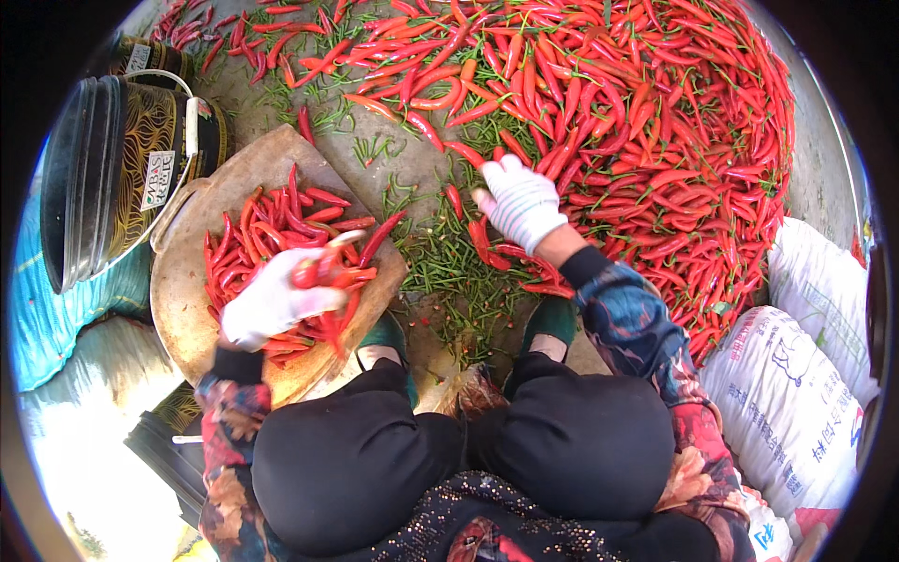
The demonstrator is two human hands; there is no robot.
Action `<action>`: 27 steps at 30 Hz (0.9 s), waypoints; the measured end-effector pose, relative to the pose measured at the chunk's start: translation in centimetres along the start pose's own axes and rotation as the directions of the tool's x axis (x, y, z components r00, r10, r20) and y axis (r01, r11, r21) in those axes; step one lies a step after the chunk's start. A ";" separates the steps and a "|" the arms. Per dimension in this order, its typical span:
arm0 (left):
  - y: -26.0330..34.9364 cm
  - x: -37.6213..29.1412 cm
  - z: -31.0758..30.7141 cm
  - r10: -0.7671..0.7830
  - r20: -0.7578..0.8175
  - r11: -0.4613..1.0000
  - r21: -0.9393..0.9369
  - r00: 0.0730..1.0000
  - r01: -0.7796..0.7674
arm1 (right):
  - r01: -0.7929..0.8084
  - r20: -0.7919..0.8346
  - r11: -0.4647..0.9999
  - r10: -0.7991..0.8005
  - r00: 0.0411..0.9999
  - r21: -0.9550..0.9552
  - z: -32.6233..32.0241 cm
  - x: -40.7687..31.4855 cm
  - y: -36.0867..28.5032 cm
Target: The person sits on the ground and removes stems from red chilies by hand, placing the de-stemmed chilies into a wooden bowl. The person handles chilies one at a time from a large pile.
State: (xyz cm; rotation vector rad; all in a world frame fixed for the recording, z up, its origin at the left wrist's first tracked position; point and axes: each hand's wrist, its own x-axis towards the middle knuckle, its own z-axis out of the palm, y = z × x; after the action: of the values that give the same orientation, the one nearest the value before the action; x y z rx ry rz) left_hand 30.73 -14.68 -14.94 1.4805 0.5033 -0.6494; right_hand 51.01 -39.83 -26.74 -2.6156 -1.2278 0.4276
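My left hand (281, 298), in a white knit glove and a little blurred, is closed around several red chili peppers above a large scoop-shaped pan (184, 281). Red peppers (246, 246) without visible stems lie heaped in that pan. My right hand (523, 200), in a striped white glove with bare fingertips showing, is at the left edge of a big pile of red chili peppers (646, 161). A pepper (465, 153) touches its fingertips; whether they grip it I cannot tell. Green pepper stems (456, 281) lie scattered on the floor between my hands.
Black buckets with gold patterns (140, 154) lie at the upper left, one with a white handle. Blue and white woven sacks (60, 281) are beside the pan. Full white printed sacks (783, 407) stand at the right. My green shoes (551, 327) are among the stems.
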 end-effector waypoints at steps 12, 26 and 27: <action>-2.8 -0.6 4.0 0.159 -0.254 0.986 -0.008 0.954 -0.166 | 0.042 -0.026 0.997 -0.044 0.999 -0.066 1.3 0.4 -0.3; -2.5 9.9 8.7 -0.056 0.242 0.747 -0.634 0.969 0.201 | 0.640 -0.082 0.644 -0.675 0.733 0.420 -3.6 -6.5 -5.4; -2.5 9.7 8.1 -0.104 0.349 0.799 -0.528 0.931 0.288 | 0.714 -0.060 0.597 -0.750 0.658 0.365 -3.3 -6.7 -5.4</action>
State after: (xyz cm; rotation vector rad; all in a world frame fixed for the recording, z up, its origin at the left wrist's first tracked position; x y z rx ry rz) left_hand 35.58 -23.51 -22.96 0.7400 0.5570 -0.7919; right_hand 44.26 -41.95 -20.81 -1.5815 -1.9044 0.5445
